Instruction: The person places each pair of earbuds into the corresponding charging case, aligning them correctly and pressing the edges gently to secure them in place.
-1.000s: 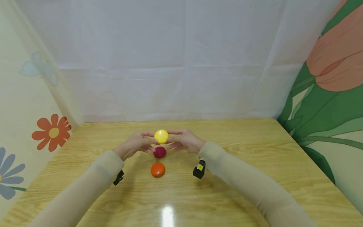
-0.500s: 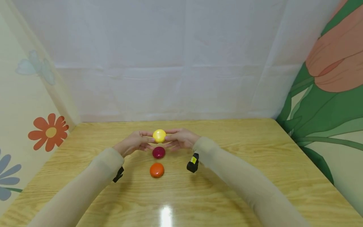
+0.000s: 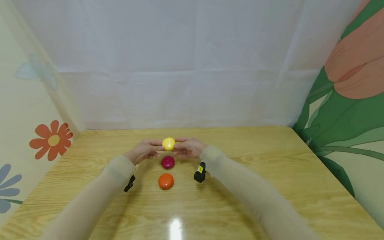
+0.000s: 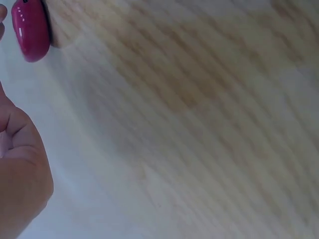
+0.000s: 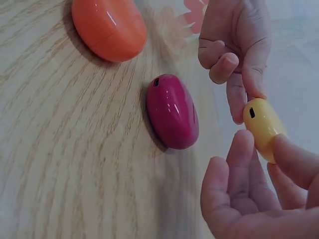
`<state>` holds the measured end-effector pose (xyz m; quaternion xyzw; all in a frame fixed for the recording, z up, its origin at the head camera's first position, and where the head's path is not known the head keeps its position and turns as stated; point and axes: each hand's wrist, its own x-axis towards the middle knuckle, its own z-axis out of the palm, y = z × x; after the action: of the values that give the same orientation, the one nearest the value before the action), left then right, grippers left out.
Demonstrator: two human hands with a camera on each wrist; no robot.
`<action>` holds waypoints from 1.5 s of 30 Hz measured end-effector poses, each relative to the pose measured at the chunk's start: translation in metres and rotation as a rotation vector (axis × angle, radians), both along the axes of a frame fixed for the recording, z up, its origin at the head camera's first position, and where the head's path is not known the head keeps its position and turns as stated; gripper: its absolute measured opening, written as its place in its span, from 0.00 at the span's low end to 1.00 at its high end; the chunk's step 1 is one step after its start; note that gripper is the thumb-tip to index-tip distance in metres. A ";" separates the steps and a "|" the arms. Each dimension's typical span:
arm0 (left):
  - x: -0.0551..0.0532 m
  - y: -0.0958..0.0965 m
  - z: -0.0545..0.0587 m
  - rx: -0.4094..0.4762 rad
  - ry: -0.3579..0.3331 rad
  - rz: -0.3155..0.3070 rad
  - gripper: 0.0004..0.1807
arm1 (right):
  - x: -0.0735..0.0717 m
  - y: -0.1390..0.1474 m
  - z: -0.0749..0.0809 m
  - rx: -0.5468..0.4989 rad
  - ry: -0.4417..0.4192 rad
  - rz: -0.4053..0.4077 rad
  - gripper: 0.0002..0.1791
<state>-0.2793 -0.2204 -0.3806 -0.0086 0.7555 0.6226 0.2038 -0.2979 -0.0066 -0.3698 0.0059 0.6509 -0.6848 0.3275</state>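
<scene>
A glossy yellow pebble-shaped piece [image 3: 168, 143] is pinched from both sides, my left hand [image 3: 142, 151] at its left and my right hand [image 3: 191, 147] at its right. In the right wrist view a small dark slot shows on the end of this yellow piece [image 5: 264, 125], with thumbs and fingertips of both hands against it. Closer to me on the table lies a magenta pebble-shaped piece [image 3: 168, 162], also slotted. A larger orange one [image 3: 166, 181] rests nearer still. The left wrist view has part of my left hand [image 4: 22, 159] and the magenta piece [image 4: 32, 31], but not the yellow one.
The wood-grain table [image 3: 255, 176] extends to both sides of my arms. A white cloth [image 3: 192, 66] hangs behind its far edge. Flower-printed panels stand at the left [image 3: 27, 100] and right [image 3: 354, 133]. A black wrist camera [image 3: 200, 172] sits under my right wrist.
Both hands keep hold of the yellow piece, which stays almost in place. My right wrist has shifted a little to the left. The magenta and orange pieces stay put.
</scene>
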 end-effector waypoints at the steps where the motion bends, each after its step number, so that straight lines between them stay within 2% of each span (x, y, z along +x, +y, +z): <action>1: -0.001 0.000 -0.002 0.004 -0.009 0.011 0.14 | 0.000 0.000 -0.002 -0.003 -0.007 -0.006 0.25; 7: -0.006 0.001 -0.010 -0.012 -0.043 0.045 0.19 | -0.005 -0.004 -0.011 0.020 -0.024 -0.034 0.25; 14: -0.012 0.003 -0.014 -0.063 -0.058 0.044 0.23 | -0.012 -0.008 -0.016 0.084 -0.063 -0.039 0.26; 22: -0.015 0.006 -0.014 -0.117 -0.083 0.060 0.23 | -0.018 -0.011 -0.018 0.124 -0.084 -0.036 0.24; 30: -0.014 0.009 -0.015 -0.118 -0.127 0.091 0.21 | -0.021 -0.014 -0.021 0.177 -0.106 -0.075 0.22; 35: -0.008 0.013 -0.013 -0.148 -0.104 0.088 0.19 | -0.021 -0.017 -0.023 0.223 -0.081 -0.080 0.21; 42: -0.008 0.021 -0.009 -0.178 -0.118 0.163 0.16 | -0.017 -0.020 -0.023 0.251 -0.053 -0.104 0.20; 45: -0.008 0.021 -0.009 -0.183 -0.119 0.175 0.16 | -0.015 -0.021 -0.022 0.252 -0.044 -0.123 0.20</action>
<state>-0.2872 -0.1994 -0.3899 -0.1300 0.7920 0.5651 0.1913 -0.3129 -0.0272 -0.3918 0.1020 0.7228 -0.6163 0.2956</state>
